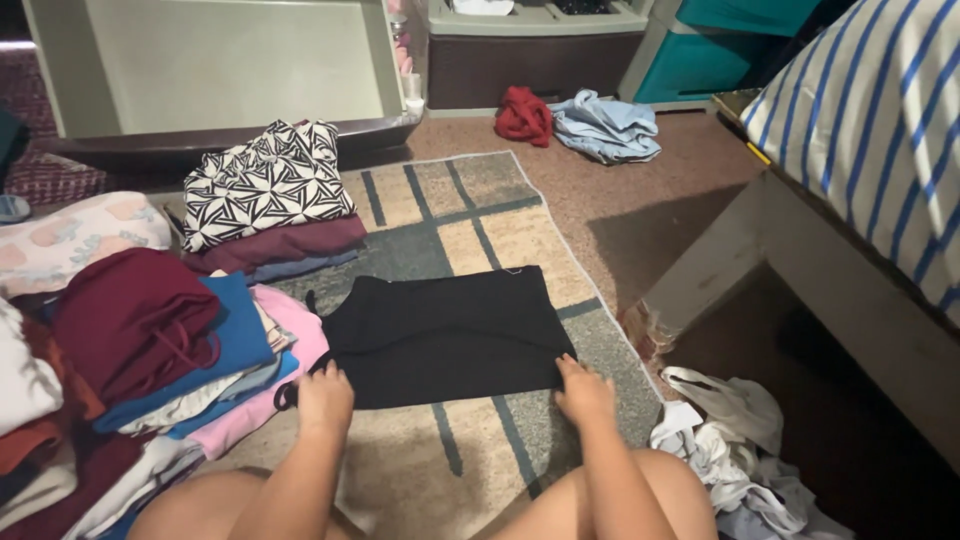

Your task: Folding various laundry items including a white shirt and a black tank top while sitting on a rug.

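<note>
While the black tank top (pixel 445 335) lies flat on the patterned rug (pixel 480 215), spread into a rough rectangle with its thin straps trailing off the left edge, the left hand (pixel 325 398) presses fingers-down on the near left corner by the straps and the right hand (pixel 583 390) pinches the near right corner with curled fingers. The fabric is plain, matte and dark, smooth across the middle with a slight curve along the neckline. Just left of it sits a folded stack with a pink garment (pixel 262 395) at the base, a blue one (pixel 238 340) above and a maroon one (pixel 135 315) on top.
</note>
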